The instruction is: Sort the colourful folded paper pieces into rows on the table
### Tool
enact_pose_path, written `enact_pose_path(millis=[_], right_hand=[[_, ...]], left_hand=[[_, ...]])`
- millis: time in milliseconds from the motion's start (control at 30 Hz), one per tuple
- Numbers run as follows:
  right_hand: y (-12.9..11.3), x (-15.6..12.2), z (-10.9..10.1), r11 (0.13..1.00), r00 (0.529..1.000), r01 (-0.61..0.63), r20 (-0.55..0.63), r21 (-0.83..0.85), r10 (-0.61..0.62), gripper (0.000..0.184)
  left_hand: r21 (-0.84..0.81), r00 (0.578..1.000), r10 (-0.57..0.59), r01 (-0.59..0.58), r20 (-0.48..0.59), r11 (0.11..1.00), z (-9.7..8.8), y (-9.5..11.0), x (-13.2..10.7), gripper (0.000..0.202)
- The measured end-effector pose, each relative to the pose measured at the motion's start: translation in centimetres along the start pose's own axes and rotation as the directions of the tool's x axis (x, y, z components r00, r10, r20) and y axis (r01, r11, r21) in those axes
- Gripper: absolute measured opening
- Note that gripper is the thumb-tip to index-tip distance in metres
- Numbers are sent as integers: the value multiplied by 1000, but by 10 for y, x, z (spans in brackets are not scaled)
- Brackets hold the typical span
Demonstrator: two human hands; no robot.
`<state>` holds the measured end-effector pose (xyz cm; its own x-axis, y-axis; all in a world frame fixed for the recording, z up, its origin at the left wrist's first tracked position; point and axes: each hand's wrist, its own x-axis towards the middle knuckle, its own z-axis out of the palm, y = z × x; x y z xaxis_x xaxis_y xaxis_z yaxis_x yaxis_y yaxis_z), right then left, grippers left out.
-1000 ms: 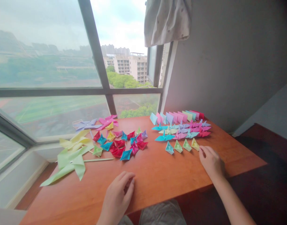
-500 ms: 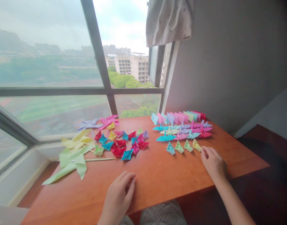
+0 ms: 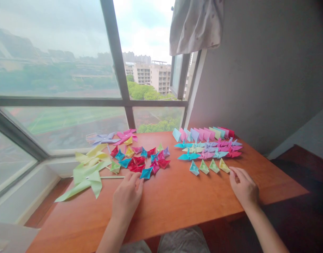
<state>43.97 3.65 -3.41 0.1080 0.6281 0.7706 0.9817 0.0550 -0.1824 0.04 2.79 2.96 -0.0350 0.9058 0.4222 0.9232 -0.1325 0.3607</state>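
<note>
My left hand is at the near edge of a cluster of folded paper boats. Its thumb and fingers are closed about the left tip of a blue paper boat, which rests on the table. On the right, my right hand has its curled fingertips at the right end of a yellow paper boat. That boat ends a short row with two green boats, one of them a green paper boat, and a light blue paper boat. Red boats lie behind the left hand's boat.
Behind the short row are rows of paper cranes and a line of standing folded papers. Paper pinwheels, including a green pinwheel, lie left on the wooden table. A window borders the far side.
My left hand has moved forward from the table's near part to the blue boat. My right hand stays at the yellow boat. The view has shifted slightly.
</note>
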Motion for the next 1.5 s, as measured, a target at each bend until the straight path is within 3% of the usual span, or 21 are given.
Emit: enact_pose_path(millis=[367, 600, 700, 833, 933, 1067, 1300, 1500], right_hand=[[1, 2, -2, 998, 999, -50, 12, 45, 49, 27], [-14, 0, -10, 994, 998, -57, -15, 97, 58, 25], [-47, -8, -15, 976, 999, -33, 14, 217, 31, 22], [-116, -22, -18, 874, 978, -33, 196, 484, -72, 17], [-166, -27, -19, 763, 900, -74, 373, 642, -226, 20], [-203, -25, -20, 716, 830, -68, 438, 695, -346, 24], [-212, -26, -26, 696, 799, -3, 421, 718, -430, 19], [-192, -20, -29, 725, 885, -36, 358, 688, -296, 16]], left_hand=[[-79, 999, -44, 45, 10, 996, 6, -8, -12, 17], [-218, 1000, 12, -7, 21, 976, 12, -15, -12, 12], [-286, 999, 46, -44, -1, 957, 12, -14, -15, 13], [-403, 993, 103, -75, 50, 912, 8, -6, -19, 14], [-449, 983, 137, -69, 120, 891, 7, 1, -25, 14], [-469, 969, 165, -61, 183, 881, 10, 5, -33, 14], [-464, 957, 163, -35, 240, 885, 18, 2, -39, 12], [-464, 957, 147, -15, 248, 886, 15, 1, -44, 14]])
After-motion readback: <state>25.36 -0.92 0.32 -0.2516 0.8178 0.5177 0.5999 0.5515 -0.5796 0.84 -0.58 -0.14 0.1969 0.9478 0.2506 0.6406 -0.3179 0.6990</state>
